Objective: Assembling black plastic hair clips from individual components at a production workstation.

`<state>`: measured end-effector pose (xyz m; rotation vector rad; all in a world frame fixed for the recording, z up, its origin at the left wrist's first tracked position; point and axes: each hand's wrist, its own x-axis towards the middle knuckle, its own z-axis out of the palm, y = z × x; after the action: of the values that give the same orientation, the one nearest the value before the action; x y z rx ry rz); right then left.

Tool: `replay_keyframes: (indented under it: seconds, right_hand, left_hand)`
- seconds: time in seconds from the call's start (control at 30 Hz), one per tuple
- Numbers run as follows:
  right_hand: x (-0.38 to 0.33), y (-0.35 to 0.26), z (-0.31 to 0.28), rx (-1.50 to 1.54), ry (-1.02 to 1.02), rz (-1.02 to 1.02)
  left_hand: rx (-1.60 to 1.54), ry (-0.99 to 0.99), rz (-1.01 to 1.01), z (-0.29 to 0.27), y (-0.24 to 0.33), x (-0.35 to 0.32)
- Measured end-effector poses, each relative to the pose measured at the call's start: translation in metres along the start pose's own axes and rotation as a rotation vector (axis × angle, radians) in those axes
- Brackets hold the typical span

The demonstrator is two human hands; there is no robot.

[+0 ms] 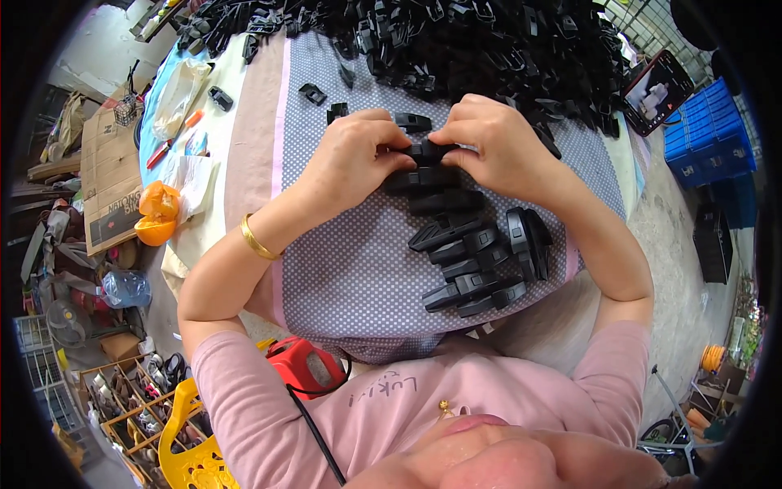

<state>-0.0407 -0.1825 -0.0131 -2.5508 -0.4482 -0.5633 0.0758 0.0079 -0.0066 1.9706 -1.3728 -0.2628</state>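
My left hand (358, 155) and my right hand (489, 147) meet over a table covered with a dotted grey cloth (350, 269). Both pinch the same black plastic buckle (429, 151) between fingertips, one hand at each end. Just below the hands lies a row of joined black buckles (468, 253), laid side by side toward me. A large heap of loose black buckle parts (456, 49) fills the far side of the table. A gold bangle (257, 239) sits on my left wrist.
An orange peel (156, 213), a clear plastic bag (179, 94) and small tools lie at the table's left. A phone on a stand (656, 90) and blue crates (709, 134) are at the right. A red device (301, 367) and yellow chair (191, 448) sit near my lap.
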Motion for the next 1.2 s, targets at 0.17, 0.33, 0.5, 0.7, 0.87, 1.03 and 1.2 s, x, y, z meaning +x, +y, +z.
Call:
replay_keyframes:
  seconds: [0.17,0.33,0.5,0.7,0.87,1.03,1.2]
  right_hand:
    - [0.000,-0.004,-0.005,0.036,-0.097,0.027]
    - [0.005,-0.001,-0.002,0.201,-0.161,0.173]
    - [0.019,0.008,0.026,-0.042,0.058,0.010]
    - [0.020,0.007,0.020,-0.030,-0.038,0.029]
    - [0.007,0.015,0.004,-0.164,0.167,0.108]
    - [0.009,0.008,0.005,0.076,0.145,0.134]
    - [0.011,0.010,0.003,-0.026,0.083,0.112]
  left_hand:
    - [0.253,0.059,0.332,-0.027,-0.015,0.013]
    - [0.793,0.570,-0.418,-0.115,-0.143,0.022]
    - [0.820,0.394,-0.694,-0.141,-0.184,0.006]
    - [0.417,0.553,-0.210,-0.084,-0.117,0.024]
    - [-0.032,0.110,0.043,-0.016,-0.005,0.016]
    - [0.057,0.053,0.048,-0.005,-0.004,0.013]
    - [0.102,-0.023,-0.147,-0.020,-0.010,0.003]
